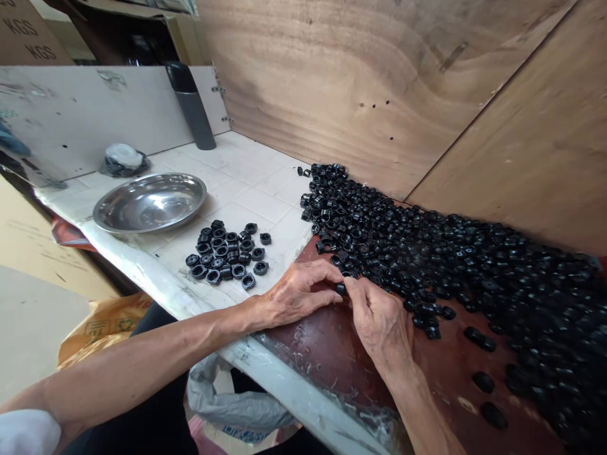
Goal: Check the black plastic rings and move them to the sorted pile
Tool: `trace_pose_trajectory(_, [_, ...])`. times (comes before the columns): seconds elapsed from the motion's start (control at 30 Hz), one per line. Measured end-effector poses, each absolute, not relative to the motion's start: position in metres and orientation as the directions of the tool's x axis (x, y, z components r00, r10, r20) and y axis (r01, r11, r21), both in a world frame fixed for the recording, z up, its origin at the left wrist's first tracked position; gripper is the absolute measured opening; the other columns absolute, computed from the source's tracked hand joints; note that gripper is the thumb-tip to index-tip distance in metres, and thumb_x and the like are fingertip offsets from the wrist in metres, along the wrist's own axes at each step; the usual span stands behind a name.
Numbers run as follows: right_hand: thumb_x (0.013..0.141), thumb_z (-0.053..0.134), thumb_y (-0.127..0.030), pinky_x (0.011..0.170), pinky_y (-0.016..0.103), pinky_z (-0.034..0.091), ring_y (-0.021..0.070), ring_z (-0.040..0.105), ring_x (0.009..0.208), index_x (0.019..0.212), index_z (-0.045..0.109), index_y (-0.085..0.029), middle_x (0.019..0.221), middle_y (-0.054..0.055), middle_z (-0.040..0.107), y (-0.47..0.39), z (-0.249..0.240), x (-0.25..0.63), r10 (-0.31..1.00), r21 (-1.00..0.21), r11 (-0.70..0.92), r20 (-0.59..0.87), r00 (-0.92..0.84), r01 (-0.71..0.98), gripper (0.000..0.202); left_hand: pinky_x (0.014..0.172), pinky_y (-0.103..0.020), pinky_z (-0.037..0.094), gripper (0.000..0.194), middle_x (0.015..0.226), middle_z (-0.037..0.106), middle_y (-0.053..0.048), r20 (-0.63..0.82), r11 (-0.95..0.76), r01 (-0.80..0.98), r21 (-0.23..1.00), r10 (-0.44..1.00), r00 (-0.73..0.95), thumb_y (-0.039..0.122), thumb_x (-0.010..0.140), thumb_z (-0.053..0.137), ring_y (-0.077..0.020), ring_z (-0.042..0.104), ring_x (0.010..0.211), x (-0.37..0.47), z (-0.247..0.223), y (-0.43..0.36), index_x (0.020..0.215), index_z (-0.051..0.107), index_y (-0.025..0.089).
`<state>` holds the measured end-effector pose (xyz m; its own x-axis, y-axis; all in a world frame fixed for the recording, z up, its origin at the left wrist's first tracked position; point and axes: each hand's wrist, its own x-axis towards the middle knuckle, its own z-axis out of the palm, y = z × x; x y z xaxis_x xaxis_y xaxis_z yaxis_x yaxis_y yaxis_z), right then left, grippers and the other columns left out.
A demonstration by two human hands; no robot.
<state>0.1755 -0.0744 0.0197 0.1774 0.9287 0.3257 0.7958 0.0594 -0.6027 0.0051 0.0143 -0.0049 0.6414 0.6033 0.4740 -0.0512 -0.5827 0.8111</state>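
Note:
My left hand (303,285) pinches a small black plastic ring-shaped part (340,289) between thumb and fingers, over the reddish-brown board. My right hand (377,313) meets it there, its thumb and forefinger closed at the same part; how much of it each hand grips is partly hidden by the fingertips. Just beyond both hands spreads a large heap of similar black parts (403,243), reaching along the wooden wall to the right. Left of my left hand, a smaller group of these black parts (227,253) lies on the white tabletop.
A shallow steel bowl (152,205) sits at the left, with a plastic-wrapped bundle (124,159) behind it. In the back corner stands a dark grey flask (194,114). A plywood wall (355,82) borders the far side. A white sack (237,404) hangs below the table's front edge.

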Motion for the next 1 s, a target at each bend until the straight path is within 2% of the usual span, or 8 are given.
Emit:
trace_pose_trajectory(0.1, [0.102,0.057,-0.04,0.063,0.023,0.05,0.0157,0.067,0.066,0.098,0.069,-0.021,0.078,0.003,0.072,-0.074,0.016,0.178,0.919,-0.705,0.127,0.348,0.184,0.698,0.022,0.088,-0.033,0.06,0.021,0.103,0.075,-0.01,0.402,-0.479,-0.058,0.876,0.658,0.636,0.024,0.088,0.075,-0.0195,0.072,0.094,0.007,-0.005,0.013,0.106,0.072,0.014])
trace_pose_trajectory(0.23, [0.099,0.06,-0.034,0.073,0.026,0.054,0.0174,0.07,0.077,0.108,0.07,-0.022,0.09,0.004,0.073,-0.073,0.013,0.186,0.941,-0.749,0.211,0.331,0.078,0.628,0.018,0.082,-0.031,0.062,0.019,0.103,0.074,-0.009,0.301,-0.323,-0.08,0.943,0.725,0.619,0.023,0.089,0.073,-0.019,0.074,0.09,0.006,-0.002,0.013,0.105,0.072,0.013])
trace_pose_trajectory(0.43, [0.103,0.053,-0.046,0.058,0.026,0.042,0.0136,0.056,0.054,0.064,0.06,-0.022,0.059,0.001,0.061,-0.074,0.014,0.186,0.954,-0.59,0.043,0.265,0.143,0.806,0.046,0.09,-0.034,0.059,0.021,0.105,0.075,-0.011,0.435,-0.539,-0.043,0.841,0.629,0.644,0.018,0.088,0.073,-0.0212,0.072,0.098,0.003,-0.002,0.016,0.109,0.072,0.014])
trace_pose_trajectory(0.53, [0.101,0.055,-0.046,0.061,0.025,0.048,0.016,0.066,0.064,0.1,0.07,-0.021,0.078,0.004,0.072,-0.074,0.014,0.184,0.948,-0.667,0.048,0.265,0.176,0.743,0.029,0.087,-0.033,0.061,0.022,0.105,0.075,-0.01,0.382,-0.449,-0.058,0.892,0.678,0.628,0.016,0.087,0.073,-0.0205,0.073,0.096,0.003,0.0,0.015,0.109,0.071,0.012])
trace_pose_trajectory(0.6, [0.1,0.056,-0.043,0.066,0.025,0.053,0.0176,0.071,0.072,0.124,0.065,-0.02,0.091,0.006,0.076,-0.074,0.014,0.183,0.954,-0.728,0.129,0.277,0.116,0.673,0.034,0.088,-0.033,0.061,0.021,0.106,0.075,-0.01,0.35,-0.398,-0.067,0.915,0.7,0.622,0.013,0.088,0.072,-0.0207,0.074,0.097,0.003,0.002,0.015,0.108,0.071,0.012])
trace_pose_trajectory(0.77, [0.098,0.059,-0.047,0.052,0.024,0.042,0.013,0.057,0.051,0.067,0.066,-0.021,0.058,0.0,0.064,-0.075,0.016,0.185,0.96,-0.648,0.085,0.256,0.112,0.757,0.041,0.087,-0.034,0.062,0.021,0.105,0.074,-0.011,0.337,-0.38,-0.07,0.922,0.701,0.629,0.012,0.086,0.071,-0.021,0.075,0.096,0.003,0.004,0.014,0.107,0.071,0.011])
trace_pose_trajectory(0.9, [0.095,0.061,-0.05,0.053,0.023,0.043,0.0125,0.056,0.052,0.087,0.071,-0.021,0.062,-0.002,0.063,-0.076,0.02,0.184,0.956,-0.673,0.121,0.277,0.097,0.73,0.031,0.086,-0.034,0.062,0.019,0.105,0.074,-0.01,0.33,-0.369,-0.07,0.927,0.711,0.621,0.012,0.087,0.069,-0.0203,0.074,0.095,0.004,0.003,0.014,0.106,0.071,0.012])
trace_pose_trajectory(1.0, [0.095,0.064,-0.046,0.054,0.023,0.044,0.0125,0.054,0.053,0.077,0.067,-0.021,0.06,-0.002,0.059,-0.076,0.02,0.184,0.96,-0.688,0.114,0.262,0.099,0.716,0.03,0.087,-0.034,0.062,0.019,0.106,0.073,-0.01,0.322,-0.338,-0.095,0.936,0.715,0.621,0.013,0.087,0.069,-0.0203,0.074,0.095,0.005,0.003,0.013,0.106,0.071,0.012])
